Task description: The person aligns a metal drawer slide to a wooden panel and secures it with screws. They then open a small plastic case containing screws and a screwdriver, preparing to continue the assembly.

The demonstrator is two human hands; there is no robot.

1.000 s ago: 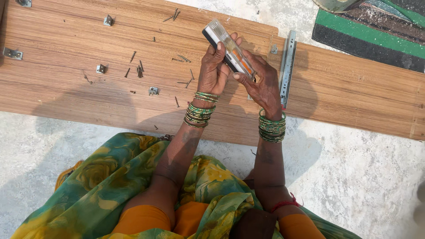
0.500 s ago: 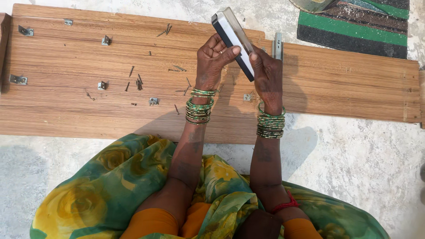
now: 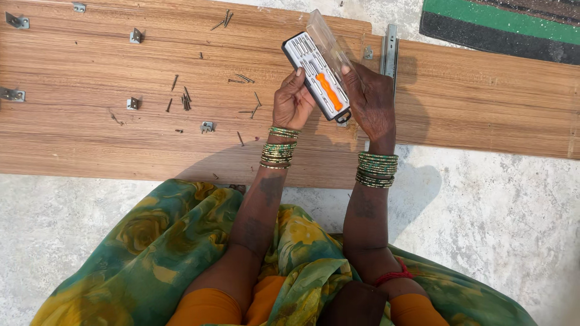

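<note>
Wooden board [image 3: 121, 145] lies under our hands; left hand [image 3: 292, 104] and right hand [image 3: 373, 99] grip an open screwdriver case [image 3: 316, 77] above it. Loose nails [image 3: 184, 99] and brackets [image 3: 133, 103] lie at nine o'clock, a metal rail [image 3: 389, 51] at two.

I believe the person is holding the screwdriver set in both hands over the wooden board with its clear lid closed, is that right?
Not quite: the clear lid is open, swung up from the case. The head view shows the orange-handled screwdriver and bits uncovered. The rest stands: the left hand and right hand both hold the screwdriver set over the wooden board.
</note>
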